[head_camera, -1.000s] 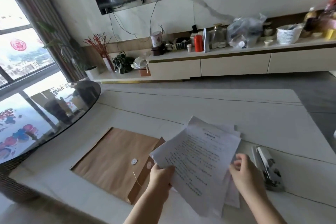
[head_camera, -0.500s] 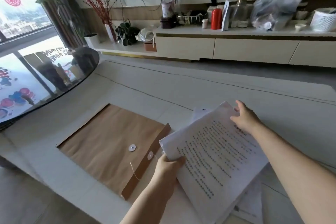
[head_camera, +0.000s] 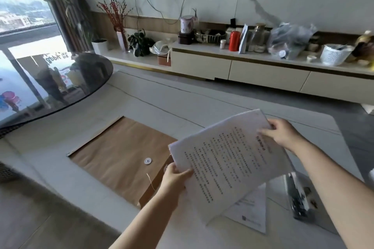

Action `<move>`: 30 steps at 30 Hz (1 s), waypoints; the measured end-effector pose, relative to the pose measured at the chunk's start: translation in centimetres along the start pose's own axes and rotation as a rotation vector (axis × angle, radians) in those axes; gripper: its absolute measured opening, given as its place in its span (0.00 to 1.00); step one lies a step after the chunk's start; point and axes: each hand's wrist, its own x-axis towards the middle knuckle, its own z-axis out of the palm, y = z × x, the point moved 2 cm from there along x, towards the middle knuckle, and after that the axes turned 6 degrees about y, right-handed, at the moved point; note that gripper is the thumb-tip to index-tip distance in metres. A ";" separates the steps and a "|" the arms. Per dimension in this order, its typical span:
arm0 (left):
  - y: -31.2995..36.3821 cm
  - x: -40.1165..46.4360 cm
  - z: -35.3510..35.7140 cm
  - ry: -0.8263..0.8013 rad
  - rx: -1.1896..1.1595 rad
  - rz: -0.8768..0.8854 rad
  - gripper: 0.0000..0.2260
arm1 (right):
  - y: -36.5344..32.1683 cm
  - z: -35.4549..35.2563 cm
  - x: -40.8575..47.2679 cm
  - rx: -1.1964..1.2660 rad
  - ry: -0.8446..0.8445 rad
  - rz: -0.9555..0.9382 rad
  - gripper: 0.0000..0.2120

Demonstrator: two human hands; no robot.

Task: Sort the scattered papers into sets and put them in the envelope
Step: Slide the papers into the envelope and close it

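Note:
A stack of printed white papers (head_camera: 226, 159) is held above the white table (head_camera: 182, 103), tilted up to the right. My left hand (head_camera: 175, 176) grips its near left corner, thumb on top. My right hand (head_camera: 281, 133) pinches its far right edge. A brown string-tie envelope (head_camera: 119, 155) lies flat on the table to the left, its flap end toward my left hand and partly hidden by the stack. One more printed sheet (head_camera: 251, 212) lies on the table below the stack.
A stapler (head_camera: 297, 196) lies on the table at the right, beside the loose sheet. A round dark glass table (head_camera: 50, 85) adjoins at the left. A long cabinet (head_camera: 263, 66) crowded with jars, bags and a basket runs along the far wall.
The stack has been lifted and moved up and to the right. My right hand went from its near right side to its far edge. One sheet now shows lying on the table.

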 end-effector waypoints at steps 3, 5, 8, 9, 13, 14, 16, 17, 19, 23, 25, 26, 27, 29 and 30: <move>1.9 -1.6 -1.5 0.161 0.275 0.201 0.12 | -2.8 -4.1 -2.7 0.162 0.064 0.000 0.07; 3.6 -2.5 -3.6 0.397 0.624 0.445 0.12 | -3.4 -6.5 -4.5 0.277 0.125 0.051 0.11; 4.7 -2.6 -6.9 0.495 0.921 0.489 0.15 | -3.3 -8.0 -7.6 0.419 0.256 0.142 0.08; 4.5 -2.6 -7.6 0.428 0.984 0.412 0.15 | -3.1 -7.6 -8.7 0.472 0.287 0.174 0.08; 2.0 -4.4 -7.7 0.041 1.071 0.209 0.21 | -2.0 -2.8 -12.2 0.661 0.335 0.337 0.08; 1.1 -4.9 -7.5 -0.012 1.052 0.214 0.22 | -1.5 -1.2 -12.8 0.703 0.341 0.367 0.09; -0.5 -5.7 -7.5 -0.089 1.173 0.331 0.25 | -0.7 1.9 -13.9 0.782 0.360 0.417 0.08; -1.3 -6.0 -7.4 -0.116 1.307 0.402 0.24 | -0.3 3.4 -14.3 0.806 0.370 0.440 0.08; -2.2 -6.4 -7.5 -0.133 1.467 0.514 0.19 | 0.4 6.2 -15.5 0.813 0.358 0.503 0.05; -2.9 -6.2 -8.2 -0.134 1.450 0.538 0.17 | 3.3 10.9 -16.7 0.722 0.216 0.545 0.13; -2.8 -5.5 -8.5 -0.132 1.403 0.536 0.16 | 4.1 11.8 -16.4 0.592 0.151 0.507 0.17; -2.7 -5.1 -8.6 -0.130 1.340 0.540 0.15 | 4.2 11.8 -16.2 0.528 0.122 0.475 0.18; -2.5 -4.7 -8.7 -0.111 1.229 0.555 0.14 | 4.2 11.6 -15.9 0.478 0.104 0.444 0.18; -1.6 -4.0 -9.0 0.053 1.027 0.588 0.11 | 4.1 10.6 -15.6 0.388 0.134 0.383 0.18; -1.2 -3.4 -9.2 0.170 1.023 0.581 0.09 | 4.2 10.0 -15.5 0.338 0.167 0.352 0.17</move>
